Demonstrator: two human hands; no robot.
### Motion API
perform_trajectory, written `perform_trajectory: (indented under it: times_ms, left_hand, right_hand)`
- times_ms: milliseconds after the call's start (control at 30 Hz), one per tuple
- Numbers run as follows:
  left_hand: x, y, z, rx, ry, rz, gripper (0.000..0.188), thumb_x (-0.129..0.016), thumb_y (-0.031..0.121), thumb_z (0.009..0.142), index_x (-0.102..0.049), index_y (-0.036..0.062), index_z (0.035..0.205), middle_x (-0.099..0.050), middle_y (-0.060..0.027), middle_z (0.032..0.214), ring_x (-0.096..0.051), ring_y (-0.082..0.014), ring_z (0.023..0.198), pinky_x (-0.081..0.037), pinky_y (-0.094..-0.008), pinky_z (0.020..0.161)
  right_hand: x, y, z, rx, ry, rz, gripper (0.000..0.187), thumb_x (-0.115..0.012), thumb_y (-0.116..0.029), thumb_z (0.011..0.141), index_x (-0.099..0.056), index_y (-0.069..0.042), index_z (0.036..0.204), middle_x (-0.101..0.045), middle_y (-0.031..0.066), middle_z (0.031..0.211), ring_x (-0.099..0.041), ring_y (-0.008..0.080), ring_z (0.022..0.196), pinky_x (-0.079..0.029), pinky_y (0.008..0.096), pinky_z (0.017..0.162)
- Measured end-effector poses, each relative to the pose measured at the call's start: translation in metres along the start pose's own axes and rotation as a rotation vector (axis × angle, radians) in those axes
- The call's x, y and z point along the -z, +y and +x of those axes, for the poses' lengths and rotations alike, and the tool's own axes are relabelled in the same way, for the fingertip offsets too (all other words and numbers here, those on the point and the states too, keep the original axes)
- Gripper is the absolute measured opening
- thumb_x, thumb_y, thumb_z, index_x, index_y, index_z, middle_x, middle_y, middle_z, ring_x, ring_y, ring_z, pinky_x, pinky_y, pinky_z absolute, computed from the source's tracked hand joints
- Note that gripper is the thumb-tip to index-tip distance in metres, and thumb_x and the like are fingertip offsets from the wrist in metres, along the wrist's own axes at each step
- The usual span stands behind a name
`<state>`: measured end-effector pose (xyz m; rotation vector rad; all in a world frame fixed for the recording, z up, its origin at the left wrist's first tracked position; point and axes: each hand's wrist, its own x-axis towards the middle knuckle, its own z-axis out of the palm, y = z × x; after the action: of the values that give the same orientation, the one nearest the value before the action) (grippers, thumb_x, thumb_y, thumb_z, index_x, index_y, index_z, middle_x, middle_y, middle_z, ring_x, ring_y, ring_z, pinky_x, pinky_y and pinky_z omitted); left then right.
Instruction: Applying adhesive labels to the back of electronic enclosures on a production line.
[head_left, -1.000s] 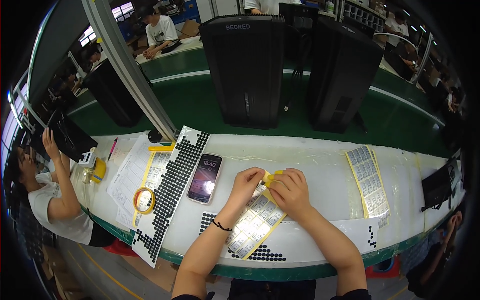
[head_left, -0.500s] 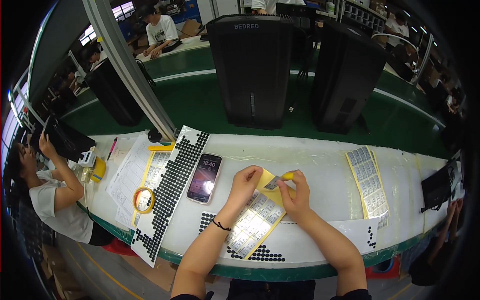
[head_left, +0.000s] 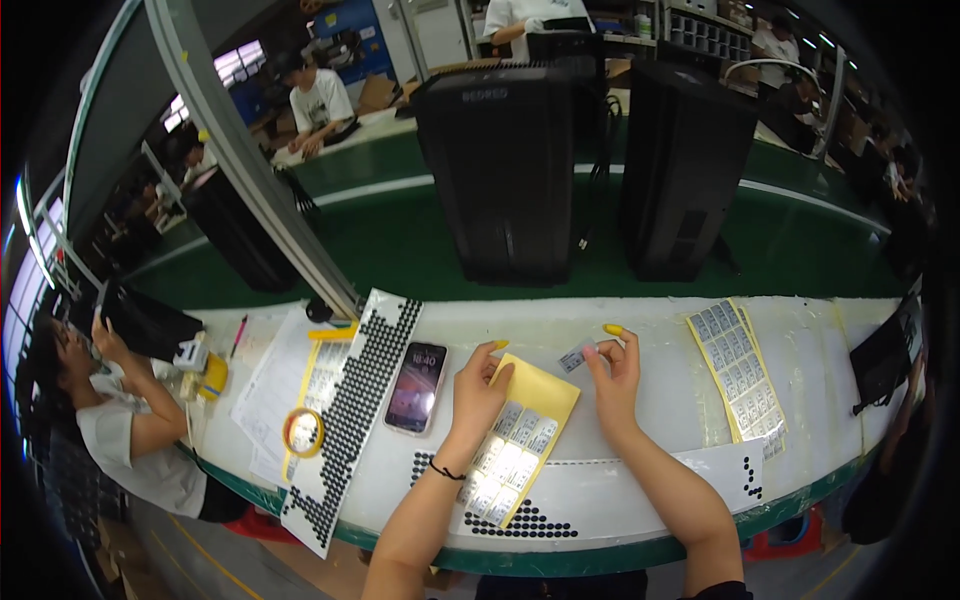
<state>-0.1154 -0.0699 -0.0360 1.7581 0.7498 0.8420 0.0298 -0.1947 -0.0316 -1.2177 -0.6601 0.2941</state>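
Observation:
My left hand [head_left: 478, 393] pinches the upper left edge of a yellow-backed sheet of silver labels [head_left: 540, 383]. The top of that sheet is bare yellow backing, and rows of labels cover its lower part. To its right, my right hand [head_left: 617, 378] grips a single silver label [head_left: 576, 356] between thumb and finger, apart from the sheet. Both hands wear a yellow finger cot. Beneath the label sheet lies a white sheet with black round dots [head_left: 690, 470], partly hidden by it and my forearms.
Left of my hands are a phone [head_left: 416, 388], another black-dot sheet [head_left: 365, 395], a yellow tape roll [head_left: 303, 432] and papers. More labels [head_left: 738, 375] lie at right. Tall black cabinets [head_left: 495, 180] stand on the green line beyond. A co-worker [head_left: 140, 425] sits at left.
My right hand has moved up and right, carrying the label off the yellow backing. My left hand still holds the sheet. The whole view has shifted slightly.

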Motion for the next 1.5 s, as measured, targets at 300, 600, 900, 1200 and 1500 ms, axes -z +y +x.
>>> perform_trajectory:
  times_ms: [300, 600, 900, 1200, 1500]
  left_hand:
    - [-0.003, 0.006, -0.006, -0.339, 0.135, 0.494, 0.034, -0.062, 0.002, 0.080, -0.054, 0.0016, 0.114, -0.053, -0.0161, 0.115, -0.048, -0.0329, 0.114, -0.037, -0.0399, 0.097]
    - [0.009, 0.103, 0.074, -0.317, 0.414, -0.145, 0.053, -0.064, 0.024, 0.090, -0.041, 0.0032, 0.132, -0.041, -0.0109, 0.134, -0.038, -0.0250, 0.128, -0.029, -0.0382, 0.106]
    - [0.040, 0.198, 0.220, -0.040, 0.252, -0.155, 0.116, -0.065, 0.068, 0.073, -0.010, -0.0012, 0.148, -0.012, -0.0212, 0.153, -0.016, -0.0354, 0.141, -0.019, -0.0484, 0.113]
    - [0.013, 0.203, 0.250, -0.068, 0.165, -0.435, 0.108, -0.067, 0.042, 0.075, 0.000, -0.0006, 0.149, -0.013, -0.0248, 0.152, -0.020, -0.0363, 0.140, -0.022, -0.0465, 0.112]
    - [-0.012, 0.197, 0.149, -0.322, 0.299, -0.739, 0.052, -0.062, 0.023, 0.082, -0.037, 0.0074, 0.124, -0.047, -0.0103, 0.118, -0.046, -0.0220, 0.111, -0.038, -0.0351, 0.098]
  right_hand:
    - [0.015, 0.008, 0.003, -0.092, 0.103, 0.081, 0.033, -0.063, -0.007, 0.088, -0.045, -0.004, 0.115, -0.057, 0.0000, 0.079, -0.053, 0.0088, 0.082, -0.038, 0.0239, 0.080]
    - [0.023, 0.012, 0.012, -0.035, 0.152, 0.054, 0.033, -0.062, -0.007, 0.088, -0.043, -0.005, 0.115, -0.054, 0.0004, 0.079, -0.051, 0.0098, 0.080, -0.039, 0.0245, 0.079]
    - [0.031, -0.049, 0.063, 0.012, 0.257, 0.212, 0.034, -0.051, -0.016, 0.097, -0.040, -0.008, 0.129, -0.054, 0.0018, 0.092, -0.049, 0.0099, 0.090, -0.037, 0.0239, 0.082]
    - [0.084, -0.099, 0.093, -0.129, 0.218, 0.253, 0.055, -0.046, -0.031, 0.099, -0.020, -0.022, 0.146, -0.040, 0.0071, 0.126, -0.045, 0.0197, 0.120, -0.036, 0.0416, 0.104]
    - [0.109, -0.111, 0.109, -0.169, 0.158, 0.347, 0.099, -0.057, -0.048, 0.090, 0.017, -0.020, 0.149, -0.008, 0.0151, 0.155, -0.010, 0.0323, 0.143, -0.026, 0.0561, 0.108]
